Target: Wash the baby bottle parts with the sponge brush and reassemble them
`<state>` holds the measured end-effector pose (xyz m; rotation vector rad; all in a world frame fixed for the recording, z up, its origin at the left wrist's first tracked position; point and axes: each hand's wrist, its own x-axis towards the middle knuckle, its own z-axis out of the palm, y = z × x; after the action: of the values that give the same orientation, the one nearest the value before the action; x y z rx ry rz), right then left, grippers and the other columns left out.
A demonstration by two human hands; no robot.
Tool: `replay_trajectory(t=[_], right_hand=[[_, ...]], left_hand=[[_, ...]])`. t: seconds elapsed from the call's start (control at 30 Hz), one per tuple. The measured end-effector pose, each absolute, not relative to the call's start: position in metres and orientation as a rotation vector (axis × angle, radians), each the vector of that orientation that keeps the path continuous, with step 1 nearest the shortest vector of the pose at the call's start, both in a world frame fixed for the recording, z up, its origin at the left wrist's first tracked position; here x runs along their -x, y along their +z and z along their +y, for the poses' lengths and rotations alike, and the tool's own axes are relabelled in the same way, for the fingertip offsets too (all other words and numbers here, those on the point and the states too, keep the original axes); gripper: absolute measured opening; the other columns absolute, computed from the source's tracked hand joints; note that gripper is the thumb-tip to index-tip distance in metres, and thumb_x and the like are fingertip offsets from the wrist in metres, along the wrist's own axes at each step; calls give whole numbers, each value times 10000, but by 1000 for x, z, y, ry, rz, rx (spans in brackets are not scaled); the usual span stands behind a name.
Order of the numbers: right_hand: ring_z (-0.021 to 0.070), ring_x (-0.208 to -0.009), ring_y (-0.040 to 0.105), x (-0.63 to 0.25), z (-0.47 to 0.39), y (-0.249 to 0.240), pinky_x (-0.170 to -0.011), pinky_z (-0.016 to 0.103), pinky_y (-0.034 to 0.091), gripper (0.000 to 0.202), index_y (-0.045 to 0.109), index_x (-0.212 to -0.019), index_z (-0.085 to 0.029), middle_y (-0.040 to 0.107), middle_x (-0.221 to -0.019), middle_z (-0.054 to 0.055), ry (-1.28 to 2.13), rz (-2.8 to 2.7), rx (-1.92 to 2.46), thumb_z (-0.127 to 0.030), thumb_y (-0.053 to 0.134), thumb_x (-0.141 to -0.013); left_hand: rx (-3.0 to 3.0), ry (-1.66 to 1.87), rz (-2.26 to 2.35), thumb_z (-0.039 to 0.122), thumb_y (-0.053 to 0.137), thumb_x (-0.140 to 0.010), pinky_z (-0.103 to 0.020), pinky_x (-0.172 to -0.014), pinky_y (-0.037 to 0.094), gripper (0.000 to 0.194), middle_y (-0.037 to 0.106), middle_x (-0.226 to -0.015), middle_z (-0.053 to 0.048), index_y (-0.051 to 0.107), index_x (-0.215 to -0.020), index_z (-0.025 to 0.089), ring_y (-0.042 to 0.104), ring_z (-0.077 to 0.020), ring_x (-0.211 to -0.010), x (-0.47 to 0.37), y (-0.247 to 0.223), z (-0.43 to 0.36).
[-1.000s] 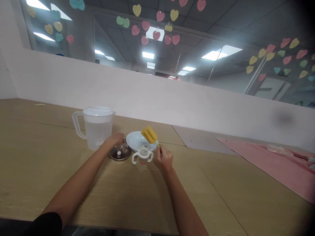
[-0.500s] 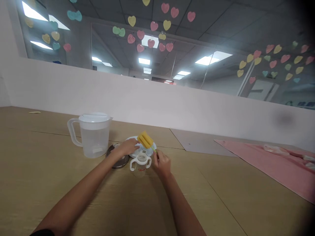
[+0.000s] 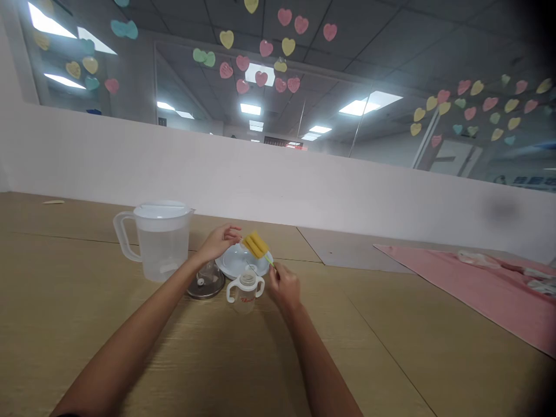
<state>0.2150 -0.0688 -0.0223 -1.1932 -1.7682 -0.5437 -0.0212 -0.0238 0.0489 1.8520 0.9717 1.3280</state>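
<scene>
Left hand [image 3: 220,241]: shifted from metal dish [image 3: 214,288] to beside yellow sponge [image 3: 255,245], half open, seemingly empty.
Right hand [image 3: 285,285]: closed around sponge's stem.
Yellow sponge: above white plate [image 3: 229,265], between hands; bottle [image 3: 246,299] untouched.

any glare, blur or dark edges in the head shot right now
Head view: ceiling lights glare white; a blurry dark smudge over the pale wall; right corners black; red lettering on the two-handled bottle too soft to read.

Wood-toned table [image 3: 208,365], lidded clear pitcher [image 3: 162,246], round metal dish [image 3: 209,290], white bowl [image 3: 234,264], two-handled bottle [image 3: 246,295], pink cloth [image 3: 460,281]
</scene>
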Motion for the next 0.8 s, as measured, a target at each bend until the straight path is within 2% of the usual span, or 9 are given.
replay_trajectory(t=[0.13, 0.27, 0.4, 0.53, 0.67, 0.8], right_hand=[[80, -486, 464, -216, -72, -16, -496, 197, 270, 389, 626, -788, -154, 567, -552, 3, -543, -1669, 1217, -329, 312, -936], [83, -487, 470, -216, -74, -15, -485, 210, 259, 378, 630, -783, -162, 576, -561, 9, -666, -1792, 1146, -306, 314, -934], [86, -494, 483, -216, -72, -16, -489, 213, 268, 366, 623, -761, -165, 580, -558, 13, -709, -1817, 1112, -292, 323, -929], [80, -491, 483, -217, -70, -18, -491, 207, 274, 343, 621, -774, -162, 596, -579, 13, -694, -1788, 1117, -290, 341, -926], [76, -479, 471, -217, -69, -20, -480, 205, 260, 346, 613, -751, -163, 585, -563, 6, -691, -1783, 1137, -298, 346, -926], [78, -474, 466, -216, -69, -21, -482, 207, 257, 352, 609, -737, -164, 579, -556, 5, -688, -1801, 1131, -302, 345, -924]], left_hand=[[-1844, 1388, 977, 357, 639, -694, -343, -784, 494, 453, 670, -933, -96, 559, -1076, 127, 641, -192, -849, 18, 64, -37], [-2038, 1342, 1149, 333, 547, -753, -336, -819, 478, 315, 688, -964, -102, 644, -968, 124, 631, -204, -884, 20, 77, -48], [-2442, 904, 1605, 242, 475, -771, -299, -774, 456, 262, 703, -943, -80, 702, -883, 174, 626, -216, -871, 35, 83, -56], [-2459, 339, 1829, 159, 530, -670, -252, -644, 438, 226, 711, -852, -92, 712, -804, 163, 635, -209, -773, 48, 77, -54], [-2402, 164, 1792, 97, 555, -572, -229, -553, 412, 186, 705, -722, -81, 696, -686, 135, 623, -189, -656, 51, 62, -46], [-2334, 74, 1767, 92, 533, -570, -212, -526, 422, 197, 697, -669, -52, 689, -676, 149, 607, -154, -580, 48, 45, -40]])
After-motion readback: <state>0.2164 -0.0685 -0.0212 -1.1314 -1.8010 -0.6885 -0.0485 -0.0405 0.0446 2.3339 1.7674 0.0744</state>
